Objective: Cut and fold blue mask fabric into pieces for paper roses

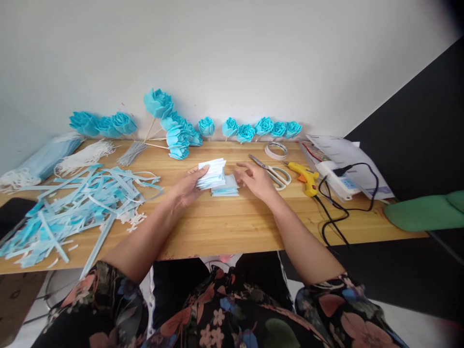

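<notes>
My left hand (189, 186) grips a stack of cut white and pale blue fabric pieces (211, 173), thumb on top, above the middle of the table. Just under and to the right of it lies a second small stack of light blue pieces (226, 187) on the wood. My right hand (255, 180) hovers at that stack's right side, fingers apart, holding nothing that I can see. Scissors with white handles (279, 178) lie right beyond my right hand. Whether my right fingertips touch the lower stack is unclear.
Blue fabric strips (83, 208) are heaped on the left, near folded face masks (47, 157) and thin wires (131, 152). Blue flowers (177, 140) line the wall. A tape roll (276, 151), yellow glue gun (306, 178) and power strip (339, 181) with black cables occupy the right.
</notes>
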{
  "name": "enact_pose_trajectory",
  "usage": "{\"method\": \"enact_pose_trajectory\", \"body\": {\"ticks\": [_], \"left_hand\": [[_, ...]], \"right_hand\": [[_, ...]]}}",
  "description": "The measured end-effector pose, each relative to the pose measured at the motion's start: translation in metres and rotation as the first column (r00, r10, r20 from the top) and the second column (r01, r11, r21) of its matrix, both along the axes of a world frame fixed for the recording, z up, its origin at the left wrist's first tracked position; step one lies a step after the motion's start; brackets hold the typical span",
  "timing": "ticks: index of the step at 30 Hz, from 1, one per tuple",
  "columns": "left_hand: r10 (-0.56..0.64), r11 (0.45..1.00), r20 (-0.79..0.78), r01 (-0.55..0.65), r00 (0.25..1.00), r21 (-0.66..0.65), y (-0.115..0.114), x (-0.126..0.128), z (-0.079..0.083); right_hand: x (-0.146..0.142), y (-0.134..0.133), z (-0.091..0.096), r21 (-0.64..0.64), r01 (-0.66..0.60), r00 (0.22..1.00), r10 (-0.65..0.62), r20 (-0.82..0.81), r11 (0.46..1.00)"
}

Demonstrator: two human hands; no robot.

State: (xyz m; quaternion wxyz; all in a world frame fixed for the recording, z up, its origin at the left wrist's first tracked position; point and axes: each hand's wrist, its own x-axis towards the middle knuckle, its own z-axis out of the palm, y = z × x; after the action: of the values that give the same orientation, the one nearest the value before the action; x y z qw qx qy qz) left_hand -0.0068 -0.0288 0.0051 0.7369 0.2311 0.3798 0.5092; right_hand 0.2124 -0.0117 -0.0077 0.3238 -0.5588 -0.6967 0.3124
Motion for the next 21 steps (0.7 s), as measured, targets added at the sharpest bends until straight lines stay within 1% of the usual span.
{"method": "enact_pose_trajectory", "body": {"ticks": [2,4,5,6,8,10,13,14,15,16,18,19,20,21], "left_hand": [[0.083,0.997,0.009,-0.083,0.997,0.000,0.002,-0.008,0.006],[0.175,0.984,-0.019,-0.175,0.984,-0.025,0.004,-0.016,0.012],[0.192,0.979,-0.049,-0.195,0.980,-0.057,0.004,-0.019,0.014],[0.187,0.977,-0.085,-0.195,0.979,-0.088,0.005,-0.021,0.016],[0.137,0.979,-0.149,-0.157,0.979,-0.133,0.004,-0.024,0.018],[0.092,0.983,-0.181,-0.118,0.979,-0.143,0.003,-0.023,0.017],[0.039,0.988,-0.180,-0.065,0.983,-0.140,0.002,-0.022,0.014],[0.013,0.990,-0.176,-0.037,0.984,-0.134,0.002,-0.021,0.012],[-0.006,0.993,-0.177,-0.015,0.984,-0.118,0.002,-0.021,0.011],[-0.007,0.996,-0.190,-0.010,0.982,-0.086,0.002,-0.021,0.010],[0.066,0.998,-0.250,-0.058,0.966,0.038,0.002,-0.020,0.008],[0.122,0.989,-0.287,-0.091,0.950,0.119,0.001,-0.018,0.007],[0.176,0.973,-0.323,-0.114,0.930,0.203,0.000,-0.016,0.007],[0.203,0.958,-0.354,-0.110,0.913,0.266,-0.002,-0.013,0.007]], "right_hand": [[0.007,0.003,0.002,-0.065,0.049,0.992,-0.056,-0.109,0.997],[0.012,0.006,0.002,-0.164,0.050,0.978,-0.082,-0.191,0.985],[0.014,0.007,0.003,-0.208,0.045,0.973,-0.089,-0.211,0.977],[0.014,0.007,0.003,-0.242,0.043,0.971,-0.098,-0.220,0.969],[0.014,0.007,0.003,-0.284,0.047,0.967,-0.115,-0.228,0.958],[0.011,0.005,0.003,-0.303,0.047,0.964,-0.122,-0.234,0.952],[0.007,0.001,0.004,-0.339,-0.022,0.967,-0.066,-0.247,0.940],[0.007,0.000,0.004,-0.333,-0.047,0.972,-0.034,-0.231,0.942],[0.007,-0.001,0.005,-0.301,-0.051,0.982,-0.008,-0.191,0.952],[0.008,-0.002,0.006,-0.241,-0.029,0.992,-0.001,-0.125,0.970],[0.011,-0.002,0.009,-0.056,0.053,0.998,-0.052,0.017,0.997],[0.012,-0.002,0.011,0.024,0.085,0.995,-0.086,0.050,0.996],[0.012,-0.002,0.012,0.060,0.096,0.994,-0.098,0.041,0.994],[0.012,-0.002,0.013,0.054,0.084,0.996,-0.084,-0.005,0.995]]}}
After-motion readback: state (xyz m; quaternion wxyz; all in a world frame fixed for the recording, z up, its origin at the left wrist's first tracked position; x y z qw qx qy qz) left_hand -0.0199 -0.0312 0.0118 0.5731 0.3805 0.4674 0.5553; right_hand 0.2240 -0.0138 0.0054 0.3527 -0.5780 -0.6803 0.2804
